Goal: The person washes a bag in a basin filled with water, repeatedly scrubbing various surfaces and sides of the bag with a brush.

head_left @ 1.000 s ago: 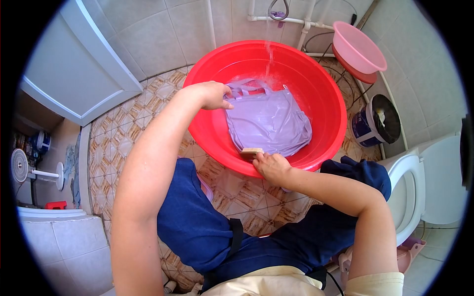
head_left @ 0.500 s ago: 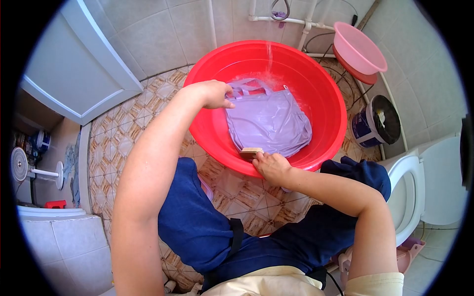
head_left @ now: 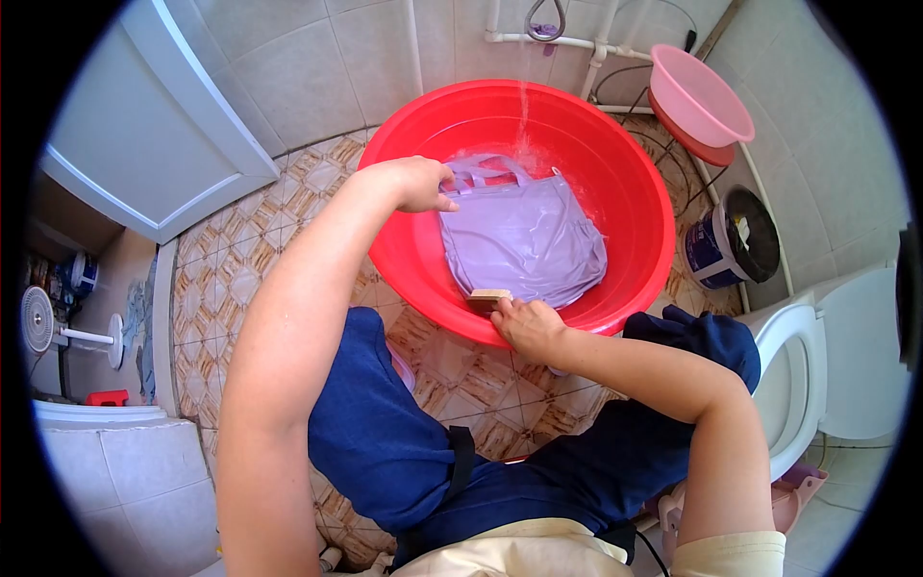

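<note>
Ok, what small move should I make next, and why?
Perhaps slide the block in your right hand up across the lilac bag: it's at the bag's near edge, the bag lies fairly flat in the red basin, and your left hand is by its far corner.

No text is showing legibly; pale print on the blue-and-white bucket [head_left: 713,248] is appearing too small to read.

The single camera, worn on the head, looks forward and steeply down from above the lap [head_left: 385,433]. The red tub [head_left: 630,212] lies near, at upper centre; the wide, dark-cornered field runs from the wearer's shirt [head_left: 519,553] below to the tiled wall [head_left: 365,48] above.
</note>
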{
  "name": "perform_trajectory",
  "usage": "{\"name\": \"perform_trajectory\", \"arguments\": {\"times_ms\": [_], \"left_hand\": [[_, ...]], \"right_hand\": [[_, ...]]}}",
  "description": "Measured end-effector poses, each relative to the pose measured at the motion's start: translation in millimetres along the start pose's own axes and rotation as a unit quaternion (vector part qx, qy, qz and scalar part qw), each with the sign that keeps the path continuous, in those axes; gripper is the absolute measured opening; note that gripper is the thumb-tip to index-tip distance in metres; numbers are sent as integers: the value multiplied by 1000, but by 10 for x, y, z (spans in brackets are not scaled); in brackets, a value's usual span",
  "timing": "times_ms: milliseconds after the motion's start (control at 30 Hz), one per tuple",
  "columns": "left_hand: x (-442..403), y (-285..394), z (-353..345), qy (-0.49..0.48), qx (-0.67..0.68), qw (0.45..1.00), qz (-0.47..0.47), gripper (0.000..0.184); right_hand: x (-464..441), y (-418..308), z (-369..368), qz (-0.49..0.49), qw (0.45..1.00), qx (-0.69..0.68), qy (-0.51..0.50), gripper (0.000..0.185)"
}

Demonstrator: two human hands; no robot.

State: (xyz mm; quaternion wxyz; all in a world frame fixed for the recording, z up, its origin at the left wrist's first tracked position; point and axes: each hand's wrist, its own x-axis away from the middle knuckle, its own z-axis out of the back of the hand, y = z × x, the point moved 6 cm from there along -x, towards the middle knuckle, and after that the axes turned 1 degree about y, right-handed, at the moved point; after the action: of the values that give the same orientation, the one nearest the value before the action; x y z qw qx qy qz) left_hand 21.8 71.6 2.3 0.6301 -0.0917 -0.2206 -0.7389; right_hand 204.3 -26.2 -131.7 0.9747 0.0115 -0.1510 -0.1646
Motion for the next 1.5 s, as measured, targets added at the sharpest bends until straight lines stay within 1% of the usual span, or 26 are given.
{"name": "perform_trajectory", "arguments": {"times_ms": [67, 167, 667, 800, 867, 1100, 1300, 1367, 1500], "left_hand": [[-7, -2, -7, 1, -2, 1000, -1, 55], [-18, -9, -8, 5, 0, 1000, -4, 54], [-14, -15, -9, 5, 1, 1000, -8, 53], [-10, -4, -3, 10, -7, 1000, -8, 54], [-16, -1, -8, 8, -12, 1000, -8, 54], [-36, -10, -21, 10, -1, 1000, -7, 55], [-41, -13, -24, 15, -7, 1000, -11, 55], [-49, -17, -23, 18, -7, 1000, -16, 55], [-50, -18, -24, 16, -7, 1000, -15, 55]], "right_hand": [[2, -6, -1, 1, 1000, 11, -24, 26], [-9, -4, -1, -3, 999, 2, -36, 27], [-2, -10, -23, 3, 1000, 10, -4, 23], [-12, -11, -29, 1, 1000, 10, -11, 23], [-23, -6, -37, -7, 1000, -4, -22, 31], [-17, -22, -6, 0, 1000, -1, -19, 30], [-24, -34, -48, -3, 999, 18, -47, 31], [-29, -34, -44, -6, 1000, 12, -8, 30], [-36, -39, -40, -5, 1000, 17, -17, 30]]}}
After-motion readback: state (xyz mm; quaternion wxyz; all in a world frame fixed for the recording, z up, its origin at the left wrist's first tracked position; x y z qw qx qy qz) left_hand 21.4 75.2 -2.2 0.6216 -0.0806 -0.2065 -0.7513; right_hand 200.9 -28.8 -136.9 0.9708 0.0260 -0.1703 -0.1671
